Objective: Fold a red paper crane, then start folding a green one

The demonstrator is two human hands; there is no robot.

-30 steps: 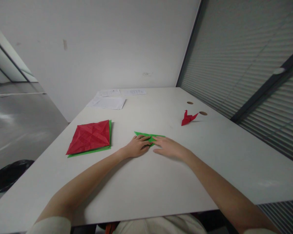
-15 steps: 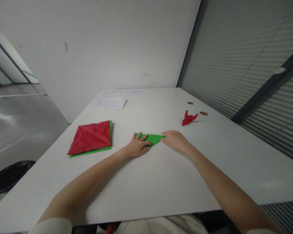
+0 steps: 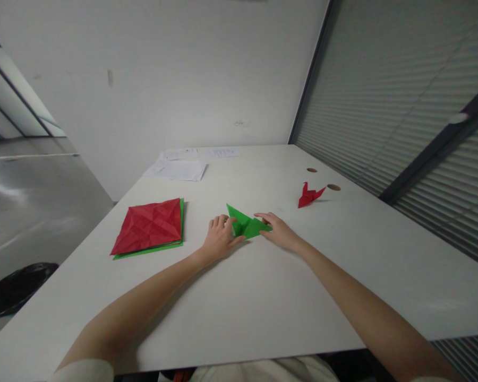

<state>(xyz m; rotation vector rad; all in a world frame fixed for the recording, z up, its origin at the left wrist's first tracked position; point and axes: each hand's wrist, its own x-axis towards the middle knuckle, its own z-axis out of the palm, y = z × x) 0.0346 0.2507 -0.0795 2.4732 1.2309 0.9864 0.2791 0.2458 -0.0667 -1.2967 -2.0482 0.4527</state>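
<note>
A partly folded sheet of green origami paper (image 3: 249,227) lies on the white table in front of me, one pointed flap raised toward the upper left. My left hand (image 3: 220,237) grips its left side, fingers curled and thumb along the lower edge. At the right tip, my right hand (image 3: 281,232) holds the paper between thumb and fingers. Farther off to the right stands a folded red paper crane (image 3: 309,195). Left of my hands rests a stack of red and green paper, with a creased red sheet (image 3: 149,224) on top.
Printed white sheets (image 3: 179,170) lie at the table's far left. Two round holes, one nearer (image 3: 334,187), pierce the tabletop near the blinds (image 3: 382,106) on the right. A black-lined bin (image 3: 18,289) stands beyond the left edge.
The green paper went from a flat triangle to a shape with a flap lifted at upper left. My left hand's spread fingers drew back and curled at its left side; my right hand shifted slightly.
</note>
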